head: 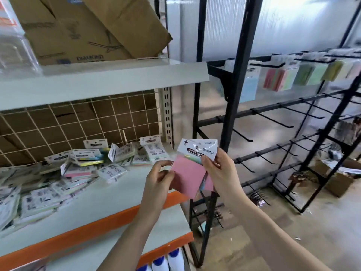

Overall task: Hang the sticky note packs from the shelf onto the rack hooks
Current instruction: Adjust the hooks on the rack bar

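Observation:
A pink sticky note pack (190, 173) with a white header card is held up between both hands, just off the right end of the shelf. My left hand (158, 180) pinches its left edge. My right hand (218, 169) grips its upper right side near the header. A heap of several more packs (74, 169) lies on the pale shelf board (109, 194) to the left. The black rack (273, 114) stands to the right, with long bare hooks (273, 119) on its middle bars. Several pastel packs (289, 75) hang from its top row.
A white wire grid (78, 122) backs the shelf, and a brown carton (84, 30) sits on the board above. An orange beam (97, 222) edges the shelf. White bottles with blue caps (168, 261) stand below. Cardboard boxes (340, 182) lie on the floor behind the rack.

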